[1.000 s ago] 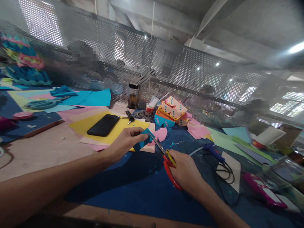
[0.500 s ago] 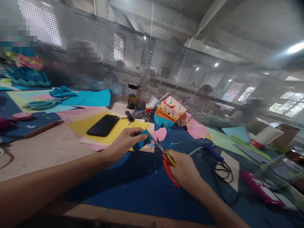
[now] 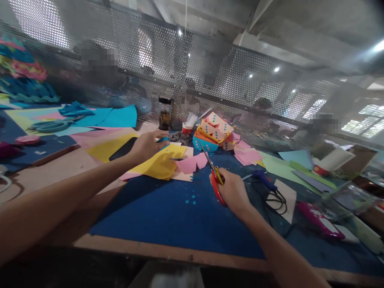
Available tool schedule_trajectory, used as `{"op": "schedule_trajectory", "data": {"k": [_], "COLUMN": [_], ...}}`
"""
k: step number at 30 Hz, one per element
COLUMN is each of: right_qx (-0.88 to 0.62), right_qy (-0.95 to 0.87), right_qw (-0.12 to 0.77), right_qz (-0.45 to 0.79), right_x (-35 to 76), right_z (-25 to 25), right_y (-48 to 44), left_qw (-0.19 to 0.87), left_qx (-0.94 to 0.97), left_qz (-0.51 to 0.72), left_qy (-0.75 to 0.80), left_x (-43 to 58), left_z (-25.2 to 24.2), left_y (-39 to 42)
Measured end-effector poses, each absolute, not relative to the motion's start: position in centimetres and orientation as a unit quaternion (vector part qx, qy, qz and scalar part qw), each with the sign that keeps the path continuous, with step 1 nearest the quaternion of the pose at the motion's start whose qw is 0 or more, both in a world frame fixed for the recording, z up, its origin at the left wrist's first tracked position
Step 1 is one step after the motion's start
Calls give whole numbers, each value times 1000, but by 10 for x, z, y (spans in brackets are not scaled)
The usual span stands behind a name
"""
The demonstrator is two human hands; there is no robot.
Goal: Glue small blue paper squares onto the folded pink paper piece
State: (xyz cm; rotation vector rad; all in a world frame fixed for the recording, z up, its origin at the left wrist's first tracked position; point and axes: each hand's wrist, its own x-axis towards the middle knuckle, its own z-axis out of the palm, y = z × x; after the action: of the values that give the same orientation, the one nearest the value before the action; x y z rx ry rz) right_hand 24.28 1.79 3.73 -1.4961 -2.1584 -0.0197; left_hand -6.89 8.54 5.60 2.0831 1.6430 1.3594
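Observation:
My left hand [image 3: 147, 146] is over the yellow paper [image 3: 162, 166], its fingers closed on a small piece of blue paper [image 3: 163, 141] that mostly hides behind them. Beneath that forearm and hand, a black phone [image 3: 121, 149] is partly covered. My right hand [image 3: 235, 190] grips scissors [image 3: 216, 186] with red and yellow handles, their blades pointing up and away from me. Several tiny blue paper squares [image 3: 191, 200] lie scattered on the blue mat [image 3: 168, 224]. Between the hands rests a notched strip of pink paper [image 3: 192, 163].
Dotted folded-paper pieces [image 3: 213, 132] are piled at the back, beside a paper cup [image 3: 188, 127] and a dark-lidded jar [image 3: 165, 113]. To the right are a blue glue gun [image 3: 265, 180] with its cord and a magenta device [image 3: 319, 220]. Teal scissors [image 3: 54, 125] lie left.
My left hand has moved up and left with the blue paper, away from the scissors. My right hand has shifted slightly up, still holding them. More blue squares show on the mat.

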Motion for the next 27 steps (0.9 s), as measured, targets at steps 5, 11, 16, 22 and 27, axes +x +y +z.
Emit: {"op": "schedule_trajectory", "data": {"k": [5,11,16,22,27], "right_qx": [-573,-613,-635,-643,-651], "right_qy": [-776,-749,-729,-722,-720], "right_qw": [261,243,245,242,222], "right_qz": [-26,-62,-77,-87,-91], "right_x": [248,256,266,270,271], "right_z": [39,43,45,47,48], "right_y": [26,36,45,48,50], "left_qw": [-27,-50,-82,-65,-48], "left_qx": [803,909,899,892,886], "left_qz": [379,182,93,126,182], "left_qy": [459,372,420,430,423], "left_x": [-39,17,28,31,31], "left_z": [52,42,37,30,30], "left_y": [60,25,32,44,45]}}
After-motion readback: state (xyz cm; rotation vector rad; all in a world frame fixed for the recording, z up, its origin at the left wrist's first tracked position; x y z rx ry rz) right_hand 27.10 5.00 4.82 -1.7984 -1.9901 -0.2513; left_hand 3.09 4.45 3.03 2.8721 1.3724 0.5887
